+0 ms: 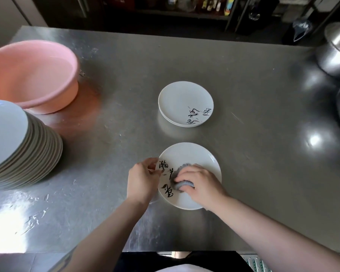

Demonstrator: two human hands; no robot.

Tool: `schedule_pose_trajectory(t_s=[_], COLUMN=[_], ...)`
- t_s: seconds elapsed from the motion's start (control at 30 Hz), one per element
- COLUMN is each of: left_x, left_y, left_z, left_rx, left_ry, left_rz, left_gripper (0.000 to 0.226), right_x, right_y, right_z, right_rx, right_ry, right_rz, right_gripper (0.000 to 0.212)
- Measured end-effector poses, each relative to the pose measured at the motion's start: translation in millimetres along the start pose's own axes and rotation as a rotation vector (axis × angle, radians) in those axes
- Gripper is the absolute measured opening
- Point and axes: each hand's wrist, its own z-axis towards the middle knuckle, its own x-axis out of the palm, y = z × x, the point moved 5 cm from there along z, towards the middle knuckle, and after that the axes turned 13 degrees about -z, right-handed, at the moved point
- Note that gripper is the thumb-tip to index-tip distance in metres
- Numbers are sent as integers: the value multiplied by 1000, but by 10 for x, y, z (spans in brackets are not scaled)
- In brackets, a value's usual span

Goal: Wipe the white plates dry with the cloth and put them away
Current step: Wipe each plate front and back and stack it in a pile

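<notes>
Now watching near plate (192,154) lying on steel counter (253,95) — left hand (140,178) pinching its rim, right hand (199,183) gripping bunched grey cloth (182,183) on it. Short plate stack (185,101) beyond; pink basin (31,75) — contents unseen; tall plate stack (18,144) left.

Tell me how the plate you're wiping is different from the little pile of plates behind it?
The near plate is single; the far pile is a few stacked. The left hand grips the near plate and the right hand presses a cloth on it; the far pile sits untouched. Both are white with black writing.
</notes>
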Motion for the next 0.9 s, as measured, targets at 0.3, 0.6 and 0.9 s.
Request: schedule_pose_trajectory(t_s=[0.3, 0.6, 0.9], left_x=[-145, -19, -42], left_y=[41, -165, 75], left_z=[-32, 356, 222], left_rx=[-78, -29, -126], left_ry=[172, 238, 309], left_rz=[186, 242, 256], left_gripper=[25, 15, 12], right_x=[-27, -12, -129], right_y=[162, 180, -13], right_z=[363, 462, 425], right_rx=[57, 78, 223], right_ry=[-190, -139, -253], right_rz=[-19, -67, -93], right_gripper=[24, 22, 17])
